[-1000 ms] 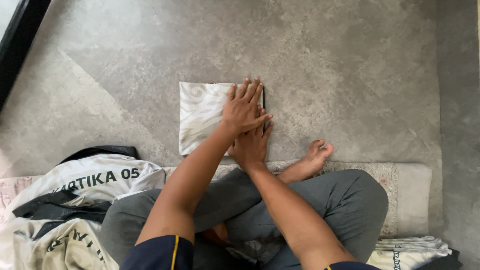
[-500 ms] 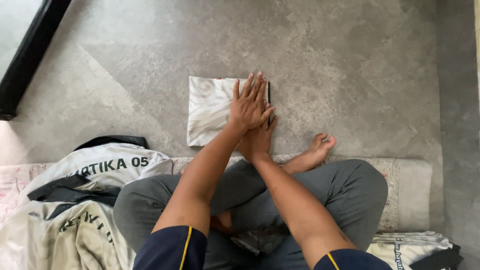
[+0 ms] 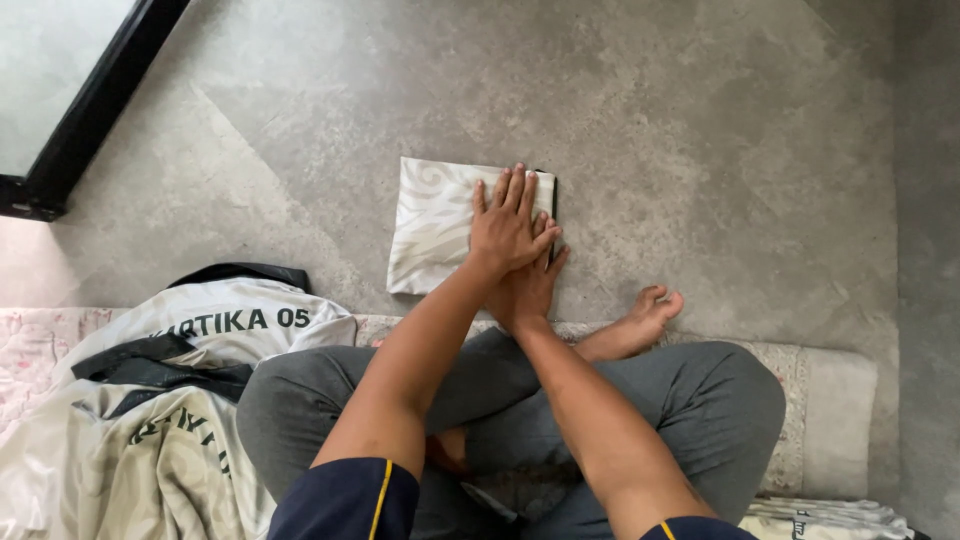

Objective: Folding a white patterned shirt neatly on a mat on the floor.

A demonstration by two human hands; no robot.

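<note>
Both hands stay stacked on the folded cloth, same as a second ago: left hand spread flat, pressing its right edge, right hand flat beneath. Cloth unmoved on the grey floor, just past the mat's far edge. Fold done, being flattened.

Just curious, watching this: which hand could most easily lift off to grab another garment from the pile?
Probably the left hand: it lies on top of the right hand on the folded cloth, and the clothes pile is on its side.
</note>
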